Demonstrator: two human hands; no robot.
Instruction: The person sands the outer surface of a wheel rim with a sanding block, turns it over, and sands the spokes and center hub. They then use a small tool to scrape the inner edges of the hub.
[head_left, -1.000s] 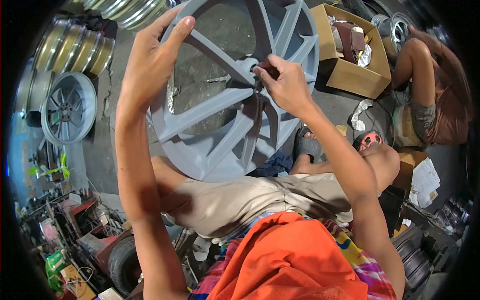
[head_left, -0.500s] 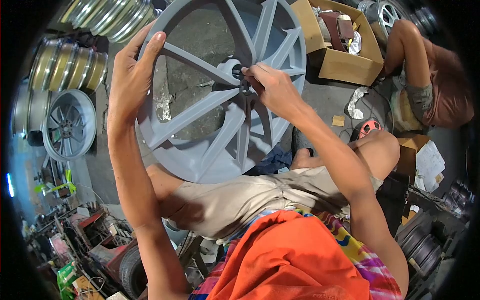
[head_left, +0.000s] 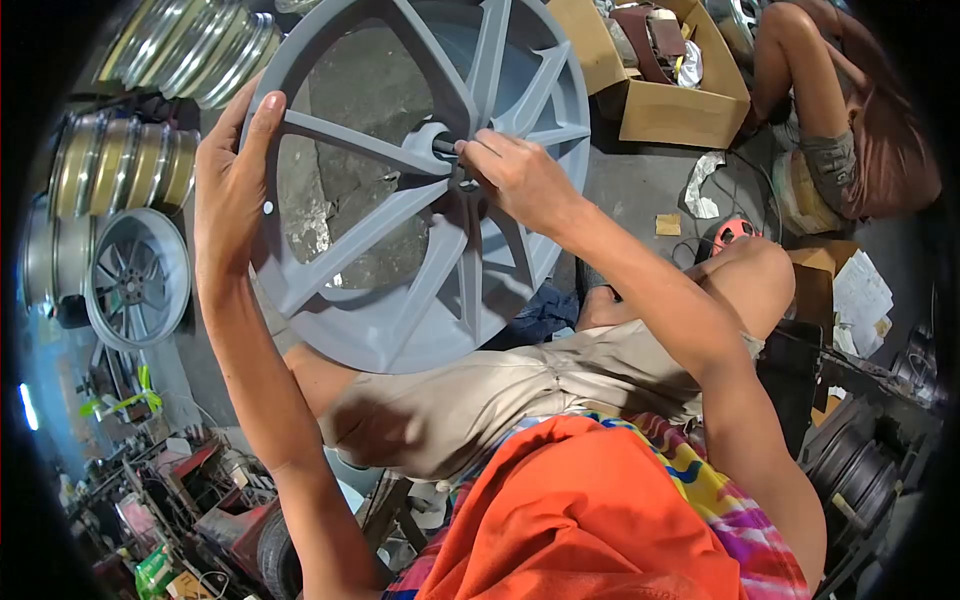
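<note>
A grey multi-spoke car wheel rim stands tilted against my lap. My left hand grips its outer edge at the left, with the thumb over the front and the fingers behind. My right hand is at the hub, its fingers pinched on a small dark stick-like piece that reaches into the centre bore. The fingers hide part of that piece, so its exact kind does not show.
Stacked metal rims and a loose rim stand at the left. A cardboard box lies at the upper right, near another person sitting. Tools and machine parts crowd the lower left; papers lie at the right.
The wheel rim and both hands appear slightly further left in view, along with a shift of the whole scene. Both hands keep their grips, the right one still at the hub.
</note>
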